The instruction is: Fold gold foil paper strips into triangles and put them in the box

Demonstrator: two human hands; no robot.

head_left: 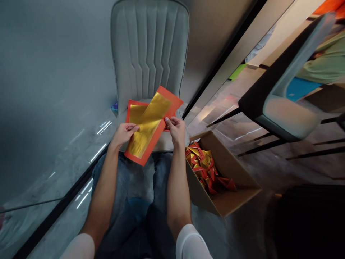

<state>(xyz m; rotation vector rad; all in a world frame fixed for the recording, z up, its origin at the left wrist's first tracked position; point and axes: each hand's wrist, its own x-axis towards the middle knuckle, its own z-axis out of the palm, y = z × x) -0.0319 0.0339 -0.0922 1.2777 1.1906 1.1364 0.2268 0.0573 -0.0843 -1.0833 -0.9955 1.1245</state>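
So the left hand is pinching the left edge of a gold-and-red sheet between thumb and fingers, and the right hand is pinching the right edge a bit farther up. They're holding it over the seat of a grey chair, with its far end tilting right. My worry: only fingertips are doing the gripping, so if the hands are tugging unevenly, the sheet could be creasing, tearing at an edge or slipping loose. Looks-wise it's showing shiny gold with an orange-red border, bowing slightly, no sharp crease that I'm spotting. Just beyond and beneath, more gold-and-red paper seems to be lying on the seat, and a careless bump could be pushing it off the side. Farther out on the right, an open cardboard box is sitting on the floor, holding a heap of folded pieces.
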